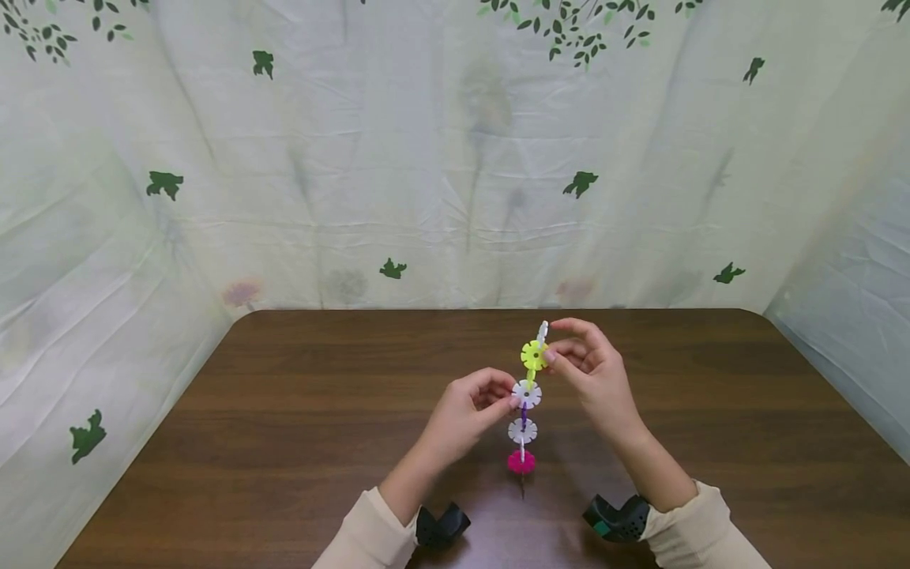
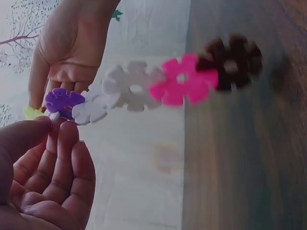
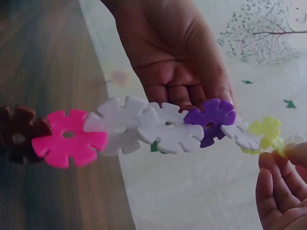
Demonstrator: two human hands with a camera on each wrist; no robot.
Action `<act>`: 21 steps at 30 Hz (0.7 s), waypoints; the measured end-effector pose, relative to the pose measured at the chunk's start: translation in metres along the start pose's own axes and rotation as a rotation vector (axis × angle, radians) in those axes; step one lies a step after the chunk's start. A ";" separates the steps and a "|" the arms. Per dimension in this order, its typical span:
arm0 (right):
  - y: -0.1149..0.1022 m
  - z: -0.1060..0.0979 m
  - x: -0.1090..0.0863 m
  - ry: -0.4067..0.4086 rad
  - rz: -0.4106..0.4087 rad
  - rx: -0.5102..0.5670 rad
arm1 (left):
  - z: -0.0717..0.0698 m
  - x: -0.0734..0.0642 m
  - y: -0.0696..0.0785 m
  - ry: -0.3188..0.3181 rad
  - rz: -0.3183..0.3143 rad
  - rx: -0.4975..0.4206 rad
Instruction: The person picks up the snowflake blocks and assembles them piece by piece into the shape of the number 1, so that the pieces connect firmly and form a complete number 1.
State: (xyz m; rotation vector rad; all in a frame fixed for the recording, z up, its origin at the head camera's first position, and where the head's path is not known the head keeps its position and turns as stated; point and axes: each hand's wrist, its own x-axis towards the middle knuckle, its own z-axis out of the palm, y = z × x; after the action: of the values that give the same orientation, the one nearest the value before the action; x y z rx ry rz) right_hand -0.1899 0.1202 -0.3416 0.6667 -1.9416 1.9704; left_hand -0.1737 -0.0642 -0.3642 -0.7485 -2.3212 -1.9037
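A chain of flower-shaped interlocking plastic discs hangs upright above the table. From the top it runs through a white disc (image 1: 543, 331), yellow discs (image 1: 535, 356), another white disc (image 1: 527, 393), a purple disc (image 3: 210, 122), two more white discs (image 3: 170, 128), a pink disc (image 3: 69, 139) and a brown disc (image 2: 231, 64) at the bottom. My left hand (image 1: 462, 415) pinches the white disc below the yellow ones, between thumb and fingers. Higher up, my right hand (image 1: 593, 375) pinches a yellow disc, its index finger reaching to the top white disc.
The brown wooden table (image 1: 320, 395) spreads beneath both hands. A pale curtain (image 1: 426, 158) with leaf and bird prints hangs behind it and along the sides. Each wrist wears a black device, such as the left wrist camera (image 1: 442, 525).
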 end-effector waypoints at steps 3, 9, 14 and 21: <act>0.003 0.002 0.000 0.000 0.001 0.009 | 0.002 -0.002 0.008 -0.007 -0.008 -0.035; 0.012 0.003 -0.001 -0.020 0.010 -0.009 | 0.004 -0.004 0.020 -0.014 -0.054 -0.072; 0.022 0.002 -0.002 -0.043 0.040 -0.001 | 0.006 -0.004 0.017 -0.014 -0.101 -0.114; 0.043 -0.001 -0.002 -0.092 0.098 0.002 | 0.009 -0.004 0.001 -0.010 -0.131 -0.117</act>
State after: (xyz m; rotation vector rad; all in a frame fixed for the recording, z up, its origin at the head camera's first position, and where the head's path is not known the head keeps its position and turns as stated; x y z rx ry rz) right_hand -0.2103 0.1192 -0.3789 0.6869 -2.0635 2.0329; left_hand -0.1675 -0.0573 -0.3666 -0.6302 -2.3356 -2.1109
